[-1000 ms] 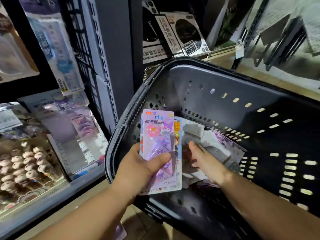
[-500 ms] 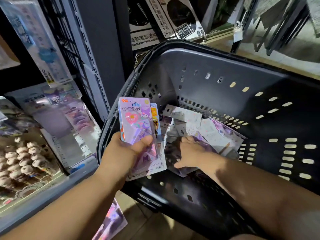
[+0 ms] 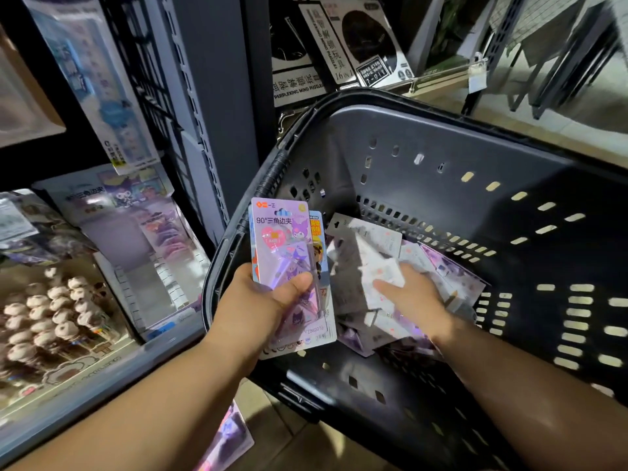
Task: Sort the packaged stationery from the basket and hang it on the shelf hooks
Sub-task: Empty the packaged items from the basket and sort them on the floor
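Note:
My left hand (image 3: 268, 300) grips a small stack of purple carded stationery packs (image 3: 283, 239), thumb across the front, held upright over the near left rim of the black basket (image 3: 441, 137). Inside the basket lies a heap of white and purple packs (image 3: 370, 253). My right hand (image 3: 413, 299) reaches into that heap and its fingers curl on a white pack (image 3: 380, 277), lifting its edge.
The shelf unit on the left carries hanging purple packs (image 3: 149, 226) and a blue pack (image 3: 102, 86) higher up. A tray of round-headed pens (image 3: 57, 311) sits at the lower left. Black puzzle boxes (image 3: 367, 39) stand behind the basket. Another purple pack (image 3: 227, 436) lies below my left arm.
My right hand has moved slightly right in the heap and now grasps a white pack, tilting it up. My left hand still holds its stack in about the same place.

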### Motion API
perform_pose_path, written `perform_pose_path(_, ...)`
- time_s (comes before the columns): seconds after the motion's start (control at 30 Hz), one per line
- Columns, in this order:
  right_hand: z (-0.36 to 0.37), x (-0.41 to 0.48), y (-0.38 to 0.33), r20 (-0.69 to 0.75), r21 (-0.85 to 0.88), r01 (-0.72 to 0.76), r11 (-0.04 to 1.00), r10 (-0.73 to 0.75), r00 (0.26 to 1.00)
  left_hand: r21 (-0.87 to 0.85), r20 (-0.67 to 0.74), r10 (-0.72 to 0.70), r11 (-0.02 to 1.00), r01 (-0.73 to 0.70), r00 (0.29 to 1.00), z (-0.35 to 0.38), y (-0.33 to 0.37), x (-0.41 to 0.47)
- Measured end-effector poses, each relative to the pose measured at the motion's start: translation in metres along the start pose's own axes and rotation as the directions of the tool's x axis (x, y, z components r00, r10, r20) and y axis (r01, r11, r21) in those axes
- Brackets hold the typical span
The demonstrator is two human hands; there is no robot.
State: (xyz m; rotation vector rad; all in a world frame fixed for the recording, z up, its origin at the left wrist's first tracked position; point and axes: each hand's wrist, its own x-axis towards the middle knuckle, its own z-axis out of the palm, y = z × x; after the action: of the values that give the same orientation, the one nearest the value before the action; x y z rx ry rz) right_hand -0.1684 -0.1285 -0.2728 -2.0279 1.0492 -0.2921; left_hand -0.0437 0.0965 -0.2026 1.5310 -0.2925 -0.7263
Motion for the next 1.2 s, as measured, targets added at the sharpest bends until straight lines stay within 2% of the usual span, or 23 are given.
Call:
perform_pose_path(0.03,-0.006,-0.003,-0.002,-0.014,0.258,-0.023,0.966,0.028,1.0,0.005,0.004,-0.005,1.0,0.005,1.0,0.0,0.0,0.001)
perform_pose_path(0.07,-0.013,-0.005,-0.004,-0.02,0.427,-0.042,0.903,0.056,0.998,0.015,0.006,-0.011,1.0,0.011,1.0,0.0,0.0,0.001)
perform_pose_path(0.1,-0.02,-0.006,-0.005,-0.032,0.517,-0.055,0.854,0.084,0.996,0.021,0.009,-0.014,1.0,0.013,1.0,0.0,-0.001,0.001)
perform_pose_path(0.23,-0.04,-0.004,-0.015,-0.067,0.728,-0.021,0.685,0.102,0.993,-0.006,-0.017,-0.032,0.999,0.032,0.999,0.004,-0.003,0.004)
perform_pose_path(0.33,-0.046,-0.011,-0.03,-0.091,0.814,0.008,0.581,0.114,0.989,-0.019,-0.033,-0.047,0.999,0.047,0.998,0.01,-0.003,0.005)
perform_pose_path(0.47,-0.048,-0.026,-0.051,-0.121,0.851,0.052,0.522,0.099,0.988,-0.062,-0.077,-0.074,0.996,0.07,0.994,0.019,0.001,-0.001)
perform_pose_path(0.6,-0.049,-0.045,-0.077,-0.223,0.813,0.135,0.566,0.088,0.971,-0.13,-0.007,-0.063,0.99,0.061,0.998,0.027,0.011,-0.009)
perform_pose_path(0.83,-0.05,-0.07,-0.128,-0.292,0.738,0.273,0.617,-0.073,0.954,-0.3,0.027,0.149,0.944,-0.135,0.988,0.019,0.047,-0.038)
perform_pose_path(0.93,-0.049,-0.08,-0.154,-0.304,0.632,0.348,0.692,-0.191,0.933,-0.399,0.03,0.208,0.899,-0.179,0.978,0.004,0.065,-0.05)
perform_pose_path(1.07,-0.031,-0.098,-0.199,-0.193,0.704,0.302,0.643,-0.236,0.953,-0.439,-0.034,0.248,0.867,-0.237,0.968,-0.033,0.094,-0.063)
perform_pose_path(1.2,-0.002,-0.123,-0.236,-0.106,0.587,0.365,0.722,-0.379,0.919,-0.435,-0.107,0.247,0.859,-0.269,0.963,-0.083,0.118,-0.076)
